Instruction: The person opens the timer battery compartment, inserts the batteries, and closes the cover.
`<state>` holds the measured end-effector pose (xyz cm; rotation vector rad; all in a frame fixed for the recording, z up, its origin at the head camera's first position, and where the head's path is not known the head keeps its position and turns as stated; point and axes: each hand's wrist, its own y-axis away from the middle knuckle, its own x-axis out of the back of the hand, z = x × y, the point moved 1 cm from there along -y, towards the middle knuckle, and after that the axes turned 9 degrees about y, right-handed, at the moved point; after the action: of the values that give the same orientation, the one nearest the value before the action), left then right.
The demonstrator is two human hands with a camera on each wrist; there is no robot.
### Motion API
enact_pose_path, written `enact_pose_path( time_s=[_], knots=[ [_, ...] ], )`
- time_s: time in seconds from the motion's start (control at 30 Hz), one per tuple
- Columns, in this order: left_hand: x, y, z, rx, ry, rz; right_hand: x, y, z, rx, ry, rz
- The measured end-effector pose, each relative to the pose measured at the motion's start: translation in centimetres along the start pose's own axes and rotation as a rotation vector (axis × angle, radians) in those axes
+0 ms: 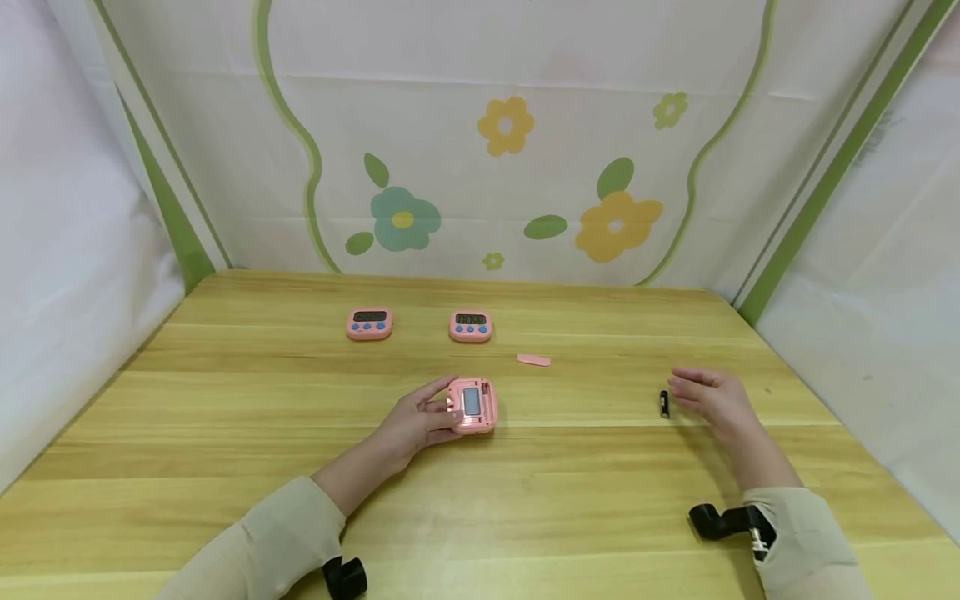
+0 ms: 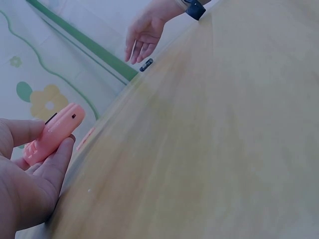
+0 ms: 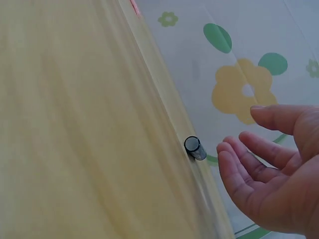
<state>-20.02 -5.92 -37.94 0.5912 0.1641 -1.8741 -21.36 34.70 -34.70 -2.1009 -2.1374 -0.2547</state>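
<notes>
My left hand (image 1: 408, 427) grips a pink digital timer (image 1: 456, 427) by its left side, thumb on the face turned up. That face is the back, with a grey panel in the middle and an uncovered battery slot (image 1: 485, 390) at its right. In the left wrist view the timer (image 2: 57, 134) is pinched between thumb and fingers. At the right, a small black battery (image 1: 664, 404) lies on the table. Just right of it is my right hand (image 1: 712, 402), fingers loosely bent and holding nothing. The right wrist view shows a gap between the fingertips (image 3: 227, 147) and the battery (image 3: 195, 148).
Two more pink timers with blue buttons, one at the left (image 1: 370, 323) and one nearer the middle (image 1: 470, 326), lie toward the back of the wooden table (image 1: 570, 500). A thin pink battery cover (image 1: 533, 360) lies right of them. A flowered cloth (image 1: 450, 50) hangs behind.
</notes>
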Motion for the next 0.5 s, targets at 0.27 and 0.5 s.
enact_pose_path(
  time_s=[0.27,0.5],
  knots=[
    [-0.1,0.0,0.0,0.003,-0.002,0.002,0.5,0.1,1.1,-0.113,0.001,0.012],
    [0.0,-0.1,-0.1,0.000,0.006,0.011,0.2,-0.3,1.5,-0.117,0.172,0.030]
  ],
)
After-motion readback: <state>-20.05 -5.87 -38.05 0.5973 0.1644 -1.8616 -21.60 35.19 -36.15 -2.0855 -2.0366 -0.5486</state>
